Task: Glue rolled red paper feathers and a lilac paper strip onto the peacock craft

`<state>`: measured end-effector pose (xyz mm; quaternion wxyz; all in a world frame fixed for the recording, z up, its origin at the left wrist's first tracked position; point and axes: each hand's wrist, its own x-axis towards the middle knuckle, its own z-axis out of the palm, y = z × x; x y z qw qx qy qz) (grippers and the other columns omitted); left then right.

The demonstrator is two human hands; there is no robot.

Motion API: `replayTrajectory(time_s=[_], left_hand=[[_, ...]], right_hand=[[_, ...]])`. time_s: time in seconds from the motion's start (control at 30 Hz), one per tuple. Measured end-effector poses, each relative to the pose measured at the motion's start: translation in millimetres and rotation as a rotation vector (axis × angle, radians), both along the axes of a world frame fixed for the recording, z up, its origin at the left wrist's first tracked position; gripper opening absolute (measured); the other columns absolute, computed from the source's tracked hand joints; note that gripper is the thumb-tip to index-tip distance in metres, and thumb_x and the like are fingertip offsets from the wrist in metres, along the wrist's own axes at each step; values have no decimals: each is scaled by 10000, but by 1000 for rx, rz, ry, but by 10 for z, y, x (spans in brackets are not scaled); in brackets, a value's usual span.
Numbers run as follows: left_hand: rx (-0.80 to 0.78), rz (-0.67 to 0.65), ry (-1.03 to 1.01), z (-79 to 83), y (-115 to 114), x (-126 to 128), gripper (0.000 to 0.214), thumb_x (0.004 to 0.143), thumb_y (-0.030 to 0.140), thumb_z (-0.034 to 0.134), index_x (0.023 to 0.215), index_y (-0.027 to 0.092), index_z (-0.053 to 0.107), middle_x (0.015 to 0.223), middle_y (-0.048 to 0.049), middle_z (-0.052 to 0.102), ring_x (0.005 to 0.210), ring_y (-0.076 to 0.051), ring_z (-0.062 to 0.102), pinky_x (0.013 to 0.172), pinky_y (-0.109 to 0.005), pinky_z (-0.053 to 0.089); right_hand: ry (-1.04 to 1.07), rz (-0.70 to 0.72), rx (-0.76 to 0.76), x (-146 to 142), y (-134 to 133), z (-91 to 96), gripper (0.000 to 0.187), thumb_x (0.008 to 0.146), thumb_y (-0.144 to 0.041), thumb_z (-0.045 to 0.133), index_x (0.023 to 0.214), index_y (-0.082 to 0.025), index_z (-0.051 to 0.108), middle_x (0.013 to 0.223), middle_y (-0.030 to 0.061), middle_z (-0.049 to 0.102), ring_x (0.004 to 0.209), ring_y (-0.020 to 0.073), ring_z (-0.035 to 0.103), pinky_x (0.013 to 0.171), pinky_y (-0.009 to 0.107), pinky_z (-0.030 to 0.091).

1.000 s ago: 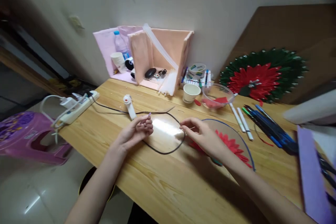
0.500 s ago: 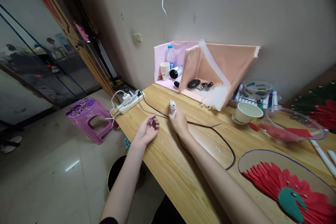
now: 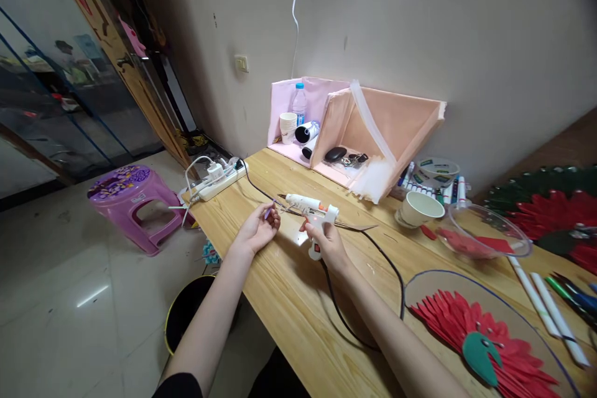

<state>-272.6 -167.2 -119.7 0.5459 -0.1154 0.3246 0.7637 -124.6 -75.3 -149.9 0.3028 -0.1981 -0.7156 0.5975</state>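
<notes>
My right hand (image 3: 327, 244) grips the handle of a white hot glue gun (image 3: 310, 209), lifted just above the wooden table (image 3: 298, 298). The gun's nozzle points left toward my left hand (image 3: 259, 230). That hand is closed in a pinch on a tiny purple piece (image 3: 267, 213), held close to the nozzle tip. The gun's black cord (image 3: 373, 249) loops across the table toward a white power strip (image 3: 218, 181).
A red paper flower with a green piece lies on a cardboard disc (image 3: 485, 348) at the right. A paper cup (image 3: 421, 208), a clear bowl (image 3: 485, 237), markers (image 3: 541, 305) and a pink-and-peach foam box (image 3: 373, 130) stand behind. A purple stool (image 3: 125, 199) and a black bin (image 3: 189, 317) are on the floor.
My right hand reached left to the glue gun, picked it up and brought its nozzle to my left hand's pinched piece. The view swung left.
</notes>
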Motion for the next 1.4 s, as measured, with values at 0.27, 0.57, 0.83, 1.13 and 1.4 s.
replayTrajectory(time_s=[0.27, 0.57, 0.83, 1.13, 1.4], left_hand=[[-11, 24, -1, 21, -9, 63, 77, 792, 90, 548, 726, 101, 586, 548, 5, 559, 487, -64, 560, 489, -155, 484], [10, 35, -16, 59, -3, 103, 123, 825, 103, 513, 726, 93, 585, 546, 0, 565, 490, -64, 566, 477, -154, 472], [24, 35, -10, 59, 20, 109, 124, 829, 101, 505, 743, 84, 592, 545, -2, 563, 485, -61, 555, 469, -151, 464], [24, 35, -6, 43, 19, 98, 127, 828, 101, 505, 741, 85, 596, 537, 0, 556, 485, -60, 554, 467, -146, 465], [11, 24, 2, 46, 31, 103, 154, 833, 101, 498, 709, 84, 588, 535, -6, 550, 481, -57, 548, 464, -139, 459]], right_hand=[[-13, 11, -18, 22, 2, -28, 317, 787, -450, 515, 681, -159, 578, 625, 8, 526, 530, 113, 455, 479, 231, 385], [0, -3, -41, 32, 10, -46, 298, 773, -459, 522, 754, -166, 573, 674, 18, 550, 588, 137, 489, 518, 250, 390], [28, -20, -65, 38, 45, -86, 310, 756, -459, 550, 669, -162, 567, 626, 7, 545, 555, 123, 475, 505, 238, 377], [36, -36, -76, 37, 44, -97, 313, 745, -468, 558, 671, -163, 561, 594, 4, 523, 537, 122, 453, 488, 243, 359], [41, -11, -83, 30, 49, -117, 306, 760, -463, 552, 704, -162, 555, 611, 0, 515, 547, 120, 453, 494, 239, 353]])
